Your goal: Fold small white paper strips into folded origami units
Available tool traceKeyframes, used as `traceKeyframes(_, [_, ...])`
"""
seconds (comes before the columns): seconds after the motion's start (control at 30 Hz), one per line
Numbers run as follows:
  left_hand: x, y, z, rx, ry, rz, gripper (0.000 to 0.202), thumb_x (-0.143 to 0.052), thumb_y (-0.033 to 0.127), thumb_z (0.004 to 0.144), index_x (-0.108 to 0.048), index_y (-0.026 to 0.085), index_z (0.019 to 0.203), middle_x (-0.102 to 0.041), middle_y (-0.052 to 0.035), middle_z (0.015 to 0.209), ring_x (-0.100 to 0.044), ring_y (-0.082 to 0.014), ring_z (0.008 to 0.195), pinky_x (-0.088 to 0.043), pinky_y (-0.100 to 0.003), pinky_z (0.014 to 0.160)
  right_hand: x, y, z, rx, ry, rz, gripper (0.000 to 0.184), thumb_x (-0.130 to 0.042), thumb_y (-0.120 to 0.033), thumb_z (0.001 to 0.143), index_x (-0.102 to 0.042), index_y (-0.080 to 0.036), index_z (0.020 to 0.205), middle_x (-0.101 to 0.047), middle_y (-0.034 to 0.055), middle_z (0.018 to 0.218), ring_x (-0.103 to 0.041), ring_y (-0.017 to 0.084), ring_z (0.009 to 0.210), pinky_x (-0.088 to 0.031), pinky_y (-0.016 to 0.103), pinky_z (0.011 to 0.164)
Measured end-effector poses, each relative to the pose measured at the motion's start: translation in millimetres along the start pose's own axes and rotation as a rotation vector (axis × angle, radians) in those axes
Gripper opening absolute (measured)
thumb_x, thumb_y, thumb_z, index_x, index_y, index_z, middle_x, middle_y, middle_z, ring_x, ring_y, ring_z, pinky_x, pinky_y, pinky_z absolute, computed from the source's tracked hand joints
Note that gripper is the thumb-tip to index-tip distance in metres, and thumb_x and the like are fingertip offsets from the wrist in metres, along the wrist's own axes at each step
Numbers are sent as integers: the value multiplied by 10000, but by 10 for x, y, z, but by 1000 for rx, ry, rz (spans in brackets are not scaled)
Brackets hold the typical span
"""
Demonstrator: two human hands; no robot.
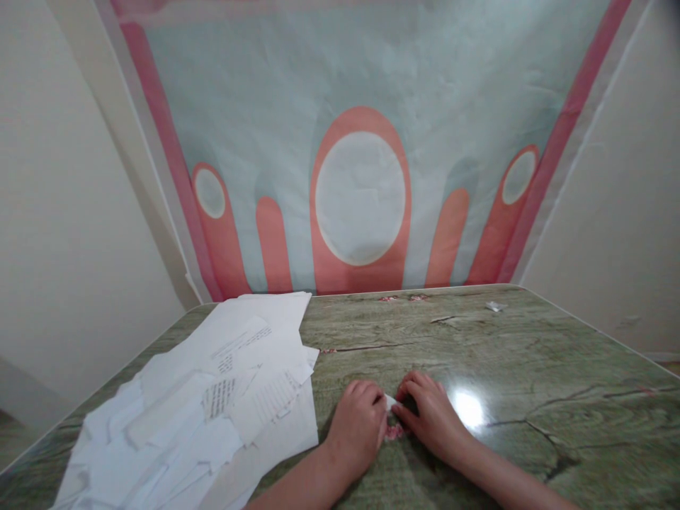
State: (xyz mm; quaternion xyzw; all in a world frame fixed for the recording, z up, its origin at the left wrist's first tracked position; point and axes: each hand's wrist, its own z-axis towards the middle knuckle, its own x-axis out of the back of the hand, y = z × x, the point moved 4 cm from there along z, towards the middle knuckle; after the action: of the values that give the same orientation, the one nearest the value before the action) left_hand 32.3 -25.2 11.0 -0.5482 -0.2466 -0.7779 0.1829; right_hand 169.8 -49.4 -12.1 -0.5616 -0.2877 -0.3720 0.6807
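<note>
Spreading over the left of the wood-patterned table (531,354), a loose heap of papers (212,404), some printed; just right of it, the left hand (358,418) curls inward at a small white scrap (389,402), its grip hidden from me. Scrap sits between both hands' fingertips, near side of the table; the right hand (426,411), fingers bent, thumb drawn in, pinches its right edge. Farther right, toward the back edge, lies a crumpled shiny bit (495,307).
</note>
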Motion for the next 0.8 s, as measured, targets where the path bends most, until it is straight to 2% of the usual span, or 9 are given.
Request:
traceKeyframes(0.17, [30,-88,-7,82,17,-176,127,-546,139,807,-651,197,850,-617,-35,931,-541,-202,889,-410,-342,809,2,30,9,-7,-6,75,46,-593,-251,771,-596,-213,745,-595,30,833,-542,210,840,-365,312,735])
traceKeyframes(0.37, [-20,-214,1,206,55,-382,270,-591,168,775,-621,225,1037,-619,-39,950,-539,-214,915,-403,-327,821,10,39,11,-7,2,142,96,-553,-272,799,-581,-204,737,-610,18,782,-554,198,790,-374,309,718])
traceKeyframes(0.53, [-72,-259,-3,245,61,-457,333,-595,170,766,-603,218,1095,-630,-49,968,-543,-224,934,-394,-339,846,-32,52,3,-10,28,269,179,-523,-341,822,-580,-198,731,-615,9,685,-558,179,682,-389,279,627])
traceKeyframes(0.67, [-72,-270,-4,272,73,-529,314,-591,173,769,-618,212,1079,-637,-49,950,-554,-212,920,-399,-320,838,-42,52,2,-5,46,351,229,-513,-378,828,-567,-194,703,-593,-4,619,-539,157,606,-392,257,576])
traceKeyframes(0.8, [-37,-273,15,270,91,-561,252,-609,204,760,-641,205,1010,-633,-46,920,-554,-206,888,-403,-300,804,-45,62,8,-14,47,389,217,-507,-382,832,-553,-194,733,-583,-5,643,-534,153,619,-403,253,577])
